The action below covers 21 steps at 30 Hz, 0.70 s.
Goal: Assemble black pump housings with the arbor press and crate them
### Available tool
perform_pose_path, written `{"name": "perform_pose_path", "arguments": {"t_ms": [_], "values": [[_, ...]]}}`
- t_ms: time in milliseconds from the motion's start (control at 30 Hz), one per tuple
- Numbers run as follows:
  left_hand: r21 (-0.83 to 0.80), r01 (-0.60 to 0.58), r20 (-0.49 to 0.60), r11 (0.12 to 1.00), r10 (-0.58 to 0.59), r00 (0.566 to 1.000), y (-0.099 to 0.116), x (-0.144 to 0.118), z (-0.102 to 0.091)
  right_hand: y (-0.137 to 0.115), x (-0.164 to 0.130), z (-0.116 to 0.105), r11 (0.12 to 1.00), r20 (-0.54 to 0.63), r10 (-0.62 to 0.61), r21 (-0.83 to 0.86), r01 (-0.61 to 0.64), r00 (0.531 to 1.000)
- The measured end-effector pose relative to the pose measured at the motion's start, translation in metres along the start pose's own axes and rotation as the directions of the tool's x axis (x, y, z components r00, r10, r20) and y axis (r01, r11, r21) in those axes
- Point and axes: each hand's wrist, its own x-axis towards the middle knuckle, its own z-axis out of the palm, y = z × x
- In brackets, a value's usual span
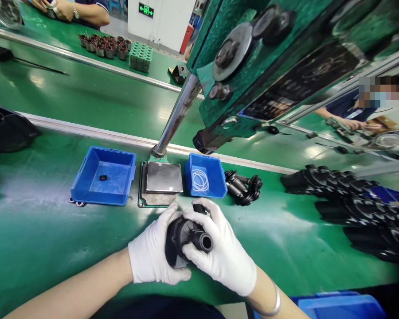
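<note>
Both my hands wear white gloves and hold one black plastic pump housing (pixel 182 237) just above the green bench. My left hand (pixel 153 252) cups its round body from the left. My right hand (pixel 219 252) wraps its right side, with the short outlet tube sticking out between the fingers. Just beyond lie a metal press plate (pixel 162 178), a small blue bin (pixel 216 177) holding white rings (pixel 200 180), and a small pile of black parts (pixel 244 186).
A larger blue tray (pixel 86 186) with one small black piece stands at the left. A green press (pixel 262 66) on a steel column (pixel 177 115) overhangs the bench. Stacked black housings (pixel 352 204) fill the right. Other people work at the far benches.
</note>
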Motion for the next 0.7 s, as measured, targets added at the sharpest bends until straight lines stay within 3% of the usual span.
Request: {"name": "perform_pose_path", "arguments": {"t_ms": [100,300,433,533,633,700], "values": [[0.032,-0.030,-0.031,0.999,0.031,0.999,-0.002,0.000,0.001,0.001,-0.001,0.002,1.000,0.011,0.006,0.028,-0.006,1.000],[0.204,-0.219,-0.024,0.954,0.228,0.973,-0.004,0.003,0.004,0.003,0.001,0.008,0.991,-0.022,0.019,0.130,-0.016,1.000],[0.257,-0.279,-0.116,0.925,0.316,0.942,-0.007,0.003,0.012,0.003,0.001,0.020,0.988,-0.086,0.021,0.153,-0.007,0.996],[0.307,-0.281,-0.162,0.909,0.341,0.926,-0.004,0.000,0.014,0.008,0.001,0.021,0.992,-0.067,0.031,0.126,-0.023,0.997],[0.358,-0.267,-0.166,0.895,0.342,0.925,0.015,-0.005,0.003,0.016,0.006,-0.013,0.995,-0.040,-0.079,0.063,0.081,0.996],[0.404,-0.252,-0.170,0.880,0.343,0.924,0.036,-0.006,-0.017,0.019,0.014,-0.056,0.989,-0.169,-0.135,0.033,0.142,0.976]]}}
